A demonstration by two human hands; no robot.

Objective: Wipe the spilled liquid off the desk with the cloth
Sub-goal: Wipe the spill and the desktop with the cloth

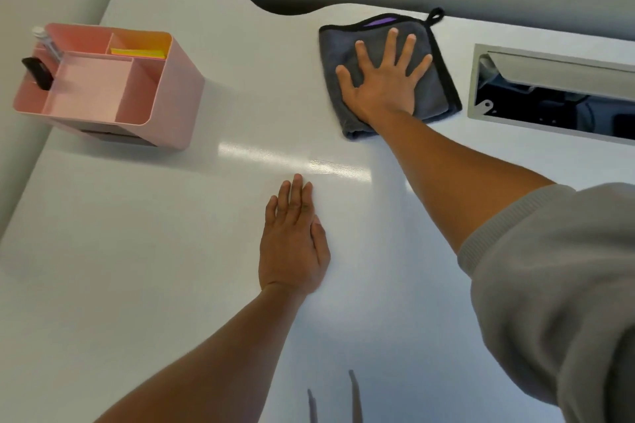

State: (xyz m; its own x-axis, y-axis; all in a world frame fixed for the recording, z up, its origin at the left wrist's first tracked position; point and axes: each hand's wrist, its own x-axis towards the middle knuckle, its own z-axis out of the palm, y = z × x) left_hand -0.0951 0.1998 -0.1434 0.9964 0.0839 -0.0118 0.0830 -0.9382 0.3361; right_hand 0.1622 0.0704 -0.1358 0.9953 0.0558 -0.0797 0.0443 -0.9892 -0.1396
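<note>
A folded grey cloth (434, 79) with black trim and a hanging loop lies on the white desk (171, 251) near its far edge. My right hand (385, 79) presses flat on the cloth with fingers spread. My left hand (292, 244) rests flat on the bare desk nearer to me, fingers together, holding nothing. A faint shiny streak (323, 166) shows on the desk just beyond my left fingertips; I cannot tell whether it is liquid or glare.
A pink desk organiser (165, 86) with a pen, a black item and yellow sticky notes stands at the far left. An open cable hatch (549, 96) with a metal flap is set in the desk to the right of the cloth.
</note>
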